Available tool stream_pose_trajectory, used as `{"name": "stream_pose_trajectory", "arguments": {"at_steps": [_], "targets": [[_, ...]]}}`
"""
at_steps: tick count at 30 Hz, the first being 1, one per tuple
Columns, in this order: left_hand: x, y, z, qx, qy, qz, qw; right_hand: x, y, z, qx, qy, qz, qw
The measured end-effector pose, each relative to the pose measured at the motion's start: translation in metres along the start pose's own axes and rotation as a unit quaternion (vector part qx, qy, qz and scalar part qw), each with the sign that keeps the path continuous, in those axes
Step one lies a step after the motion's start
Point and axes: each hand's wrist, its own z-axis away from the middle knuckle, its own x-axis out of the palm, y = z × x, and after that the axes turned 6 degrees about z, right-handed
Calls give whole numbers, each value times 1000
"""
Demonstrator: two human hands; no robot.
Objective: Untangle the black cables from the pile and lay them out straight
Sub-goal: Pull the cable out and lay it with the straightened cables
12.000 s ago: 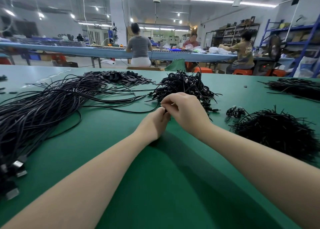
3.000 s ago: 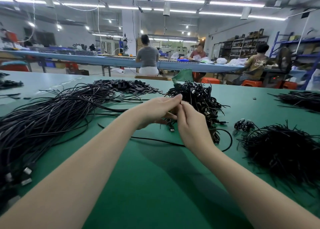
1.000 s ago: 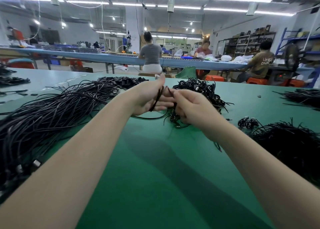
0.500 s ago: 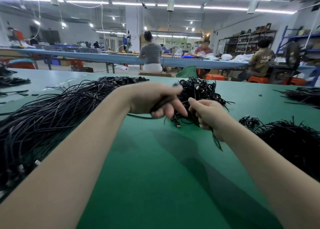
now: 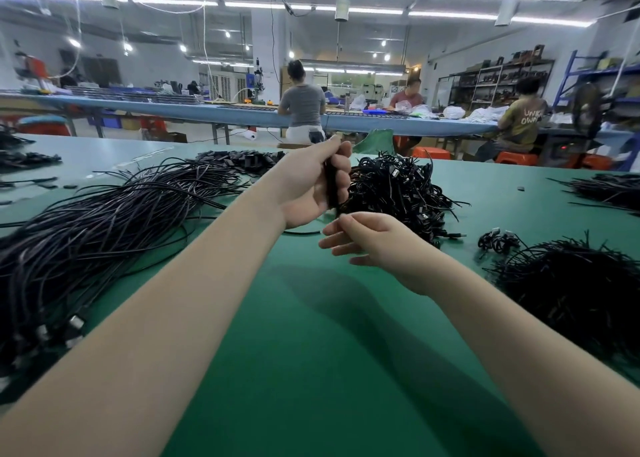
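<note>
A tangled pile of coiled black cables (image 5: 398,190) sits on the green table (image 5: 311,335) ahead of me. My left hand (image 5: 308,186) is raised in front of the pile, fingers curled round a blurred bundled black cable (image 5: 330,186) held upright. Just below it, my right hand (image 5: 363,238) pinches the cable's lower end between thumb and forefinger, other fingers loosely spread. A loose strand (image 5: 301,232) trails on the table under the left wrist. To the left lies a long sheaf of straightened black cables (image 5: 86,238) with metal plugs near me.
A heap of black ties or short wires (image 5: 575,283) lies at the right, a small coiled cable (image 5: 495,240) beside it. More black bundles (image 5: 609,190) sit far right, flat black pieces (image 5: 242,160) far left of the pile. People work at a blue bench (image 5: 207,110) behind.
My left hand has risen and turned upright, gripping the bundled cable. My right hand has dropped below it and now pinches the cable's lower end.
</note>
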Motion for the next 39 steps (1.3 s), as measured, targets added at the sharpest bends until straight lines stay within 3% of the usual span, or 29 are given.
{"name": "stream_pose_trajectory", "arguments": {"at_steps": [2,5,7,13,17,23,26,32,39], "targets": [[2,-6,0,-22,-27,10,999,-6,6,-1,47,-1,-77,996],[4,-16,0,-67,-59,6,996,-16,7,-4,73,39,-259,962],[3,-23,-1,-88,-62,-4,994,-20,9,-4,60,33,-284,956],[-3,-26,-3,-113,3,-136,984,-10,22,-7,24,93,-211,973],[-6,-30,-7,-88,58,-256,961,-9,24,-8,21,127,-225,966],[-1,-41,-10,-72,51,-96,991,-11,28,-7,53,57,-190,979],[-1,-46,-13,-59,65,-113,990,-7,28,-6,23,16,-123,992],[-2,-51,-16,-11,95,-149,984,2,23,-9,-26,64,-27,997],[-3,-55,-14,-12,111,-162,980,4,22,-9,-33,74,119,990]]}}
